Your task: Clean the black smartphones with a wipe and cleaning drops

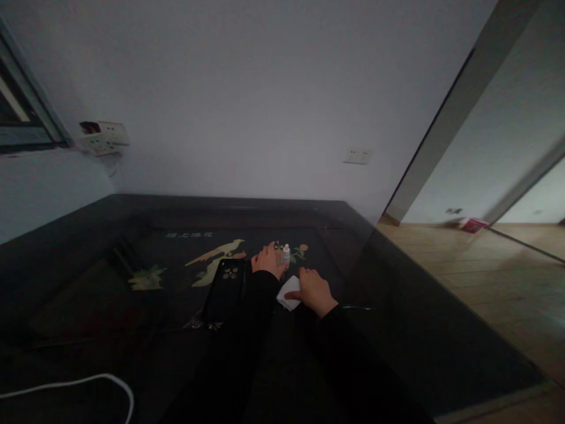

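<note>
- Your left hand (266, 261) has its fingers partly bent at the small clear bottle (286, 255); you could knock the bottle over if those fingers push sideways, since it looks light and narrow. Whether you grip it or only touch it, I cannot tell.
- Your right hand (315, 288) has its thumb laid across the folded white paper (289, 291), fingers half curled; I cannot tell whether you pinch it or press it down. A hard drag could crumple or tear it.
- The bottle stands upright just to the right of your left hand, beyond the paper; the paper lies left of your right palm, between your hands.
- The dark rectangular object (224, 294) with pale round spots sits near your left forearm; a sweep of that sleeve could shift it.
- Farther off on the dark table (424, 341), the white cable (106, 376) lies well apart from both hands.
</note>
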{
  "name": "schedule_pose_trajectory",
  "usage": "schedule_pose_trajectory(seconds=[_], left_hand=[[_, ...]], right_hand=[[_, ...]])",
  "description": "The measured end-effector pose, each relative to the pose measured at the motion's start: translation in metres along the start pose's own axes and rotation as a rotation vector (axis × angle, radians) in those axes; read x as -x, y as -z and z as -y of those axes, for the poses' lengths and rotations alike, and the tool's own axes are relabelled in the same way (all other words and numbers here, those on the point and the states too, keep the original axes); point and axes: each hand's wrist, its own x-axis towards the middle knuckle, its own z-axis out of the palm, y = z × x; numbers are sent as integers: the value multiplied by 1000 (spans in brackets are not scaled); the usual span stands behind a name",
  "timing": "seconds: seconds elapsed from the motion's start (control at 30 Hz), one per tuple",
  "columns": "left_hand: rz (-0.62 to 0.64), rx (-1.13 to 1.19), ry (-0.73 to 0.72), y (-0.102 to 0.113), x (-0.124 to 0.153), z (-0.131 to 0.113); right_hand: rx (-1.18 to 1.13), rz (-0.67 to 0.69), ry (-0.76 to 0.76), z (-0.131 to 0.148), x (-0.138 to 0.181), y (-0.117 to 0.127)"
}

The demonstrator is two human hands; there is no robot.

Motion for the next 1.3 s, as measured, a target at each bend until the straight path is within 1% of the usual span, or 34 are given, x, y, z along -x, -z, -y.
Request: schedule_pose_trajectory(seconds=[0.1,0.17,0.33,0.43,0.5,0.57,0.7,0.77,0.83,0.93,1.0,1.1,1.2,1.3], left_hand=[[-14,-44,-16,11,8,4],[7,-89,-56,14,21,6],[97,-137,-141,6,60,7],[102,-103,-152,5,70,7],[78,-12,-135,6,68,9],[61,143,-107,7,64,13],[88,480,-83,5,58,26],[94,605,-84,5,60,31],[92,688,-86,6,65,35],[87,759,-93,10,72,36],[84,790,-98,14,74,36],[104,829,-98,19,74,36],[157,869,-93,25,73,40],[183,920,-103,27,74,43]], right_hand=[[-97,-14,16,-2,-1,-6],[-191,-36,37,-5,-3,-11],[-518,-60,62,-8,-8,-24],[-761,-56,85,-5,-8,-23],[-918,-50,115,-3,-6,-17],[-1054,-46,139,-1,-2,-10],[-1245,-16,171,-2,6,2],[-1296,45,186,-4,9,4],[-1318,134,196,-6,11,3],[-1318,282,196,-7,12,-1],[-1311,344,181,-5,13,-5],[-1310,355,152,-3,15,-7],[-1325,355,136,-2,16,-6],[-1339,347,126,-2,15,-6]])
